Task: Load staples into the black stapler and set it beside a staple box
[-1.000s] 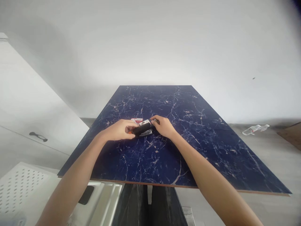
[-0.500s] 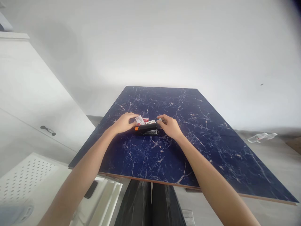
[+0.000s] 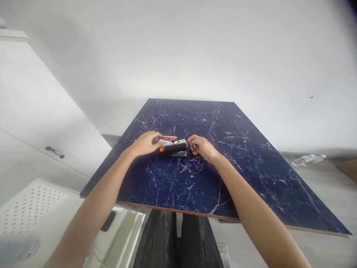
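Note:
A black stapler [image 3: 175, 148] with an orange end lies on the dark blue marbled table. My left hand [image 3: 146, 143] is at its left end, thumb and fingers pinching a small white box [image 3: 166, 143] just behind the stapler. A red and white box [image 3: 170, 138] lies behind that, and a white box with a dark picture [image 3: 180, 142] sits behind the stapler's right part. To the right of the stapler, apart from it, my right hand [image 3: 203, 147] has its fingers curled together. A tiny pale piece shows between them, too small to name.
The table [image 3: 178, 186] has its near edge in front of my legs. A white cabinet [image 3: 41, 104] stands at left, above a white perforated surface [image 3: 33, 208] with a dark phone-like object [image 3: 108, 221]. Clear plastic bottles [image 3: 309, 160] lie on the floor at right.
My right hand has drawn slightly away from the stapler's right end, fingers curling in. The white box in my left hand has tipped from slanted upright to nearly flat.

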A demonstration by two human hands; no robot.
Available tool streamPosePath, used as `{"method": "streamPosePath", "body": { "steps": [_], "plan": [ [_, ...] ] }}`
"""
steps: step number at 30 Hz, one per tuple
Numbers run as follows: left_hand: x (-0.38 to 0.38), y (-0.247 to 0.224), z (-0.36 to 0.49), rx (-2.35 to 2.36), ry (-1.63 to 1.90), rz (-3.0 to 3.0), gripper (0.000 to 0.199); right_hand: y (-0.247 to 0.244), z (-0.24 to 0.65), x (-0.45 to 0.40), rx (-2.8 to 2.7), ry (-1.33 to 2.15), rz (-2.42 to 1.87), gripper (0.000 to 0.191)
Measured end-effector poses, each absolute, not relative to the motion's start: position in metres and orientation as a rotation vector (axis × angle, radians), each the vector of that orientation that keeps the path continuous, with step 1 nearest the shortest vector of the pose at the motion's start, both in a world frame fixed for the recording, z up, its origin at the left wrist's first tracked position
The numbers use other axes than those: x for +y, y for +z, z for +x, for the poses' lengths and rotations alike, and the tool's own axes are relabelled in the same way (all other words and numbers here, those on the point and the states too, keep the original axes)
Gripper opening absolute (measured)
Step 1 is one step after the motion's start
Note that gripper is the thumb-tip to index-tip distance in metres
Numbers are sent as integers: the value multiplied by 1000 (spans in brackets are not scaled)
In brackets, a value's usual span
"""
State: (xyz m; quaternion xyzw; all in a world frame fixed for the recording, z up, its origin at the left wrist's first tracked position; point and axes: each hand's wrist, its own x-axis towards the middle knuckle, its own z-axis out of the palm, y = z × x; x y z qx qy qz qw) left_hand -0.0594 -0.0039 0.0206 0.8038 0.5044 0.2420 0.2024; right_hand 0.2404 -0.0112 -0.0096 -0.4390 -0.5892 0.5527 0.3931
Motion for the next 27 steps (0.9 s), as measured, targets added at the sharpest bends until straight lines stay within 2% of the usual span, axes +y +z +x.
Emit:
{"method": "streamPosePath", "body": {
  "steps": [3, 6, 10, 16, 21, 27],
  "plan": [
    [-8, 33, -63, 1357, 652, 2168, 45, -1, 245, -16, -1765, 1379, -1155, 13],
    [-10, 38, -65, 1229, 480, 2070, 47, 7, 248, -22, -2161, 1046, -1244, 20],
    [-4, 30, -65, 1181, 292, 2024, 40, 7, 244, -26, -2257, 731, -1343, 31],
    [5, 21, -70, 1243, 305, 1959, 31, 4, 241, -26, -2324, 716, -1290, 30],
    [4, 22, -72, 1264, 301, 1962, 34, 14, 259, -22, -2292, 706, -1381, 32],
    [2, 22, -70, 1224, 326, 1966, 34, 23, 272, -22, -2365, 642, -1311, 17]
  ]
}}
